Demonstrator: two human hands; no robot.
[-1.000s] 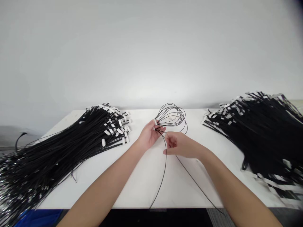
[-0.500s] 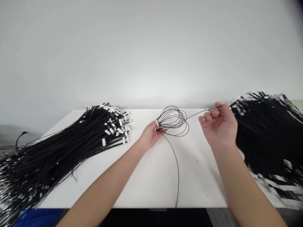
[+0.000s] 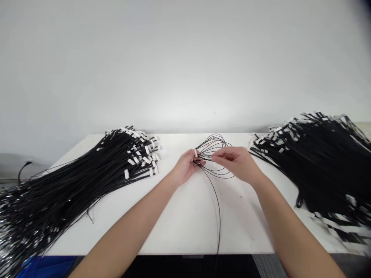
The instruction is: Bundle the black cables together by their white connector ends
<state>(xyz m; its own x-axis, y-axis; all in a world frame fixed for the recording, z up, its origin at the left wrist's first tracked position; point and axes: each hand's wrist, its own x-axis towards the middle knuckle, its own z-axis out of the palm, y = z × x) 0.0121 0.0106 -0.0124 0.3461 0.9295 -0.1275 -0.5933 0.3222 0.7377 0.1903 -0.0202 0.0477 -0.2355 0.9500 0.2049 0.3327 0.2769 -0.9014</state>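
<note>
Near the middle of the table, my left hand (image 3: 187, 166) is closed around a looped bundle of thin black cable (image 3: 208, 143), with small white connectors or tags showing at its fingertips. The loops fan out to the right of that hand, and one loose strand hangs in a curve past the table's front edge. My right hand (image 3: 236, 161) reaches into the loops with thumb and fingertips pinched together on the black cable, just right of my left hand. Exactly which strand it pinches is partly hidden.
A large heap of black cables with white tags (image 3: 95, 170) lies on the left, running over the table's edge. Another tagged heap of black cables (image 3: 324, 166) covers the right side. The white table (image 3: 179, 224) stands against a pale wall (image 3: 185, 65). Something blue (image 3: 48, 266) shows below, at left.
My right hand has come in from the right heap toward my left hand, and its fingers now pinch at the loops. The left hand still holds the bundle, shifted very slightly.
</note>
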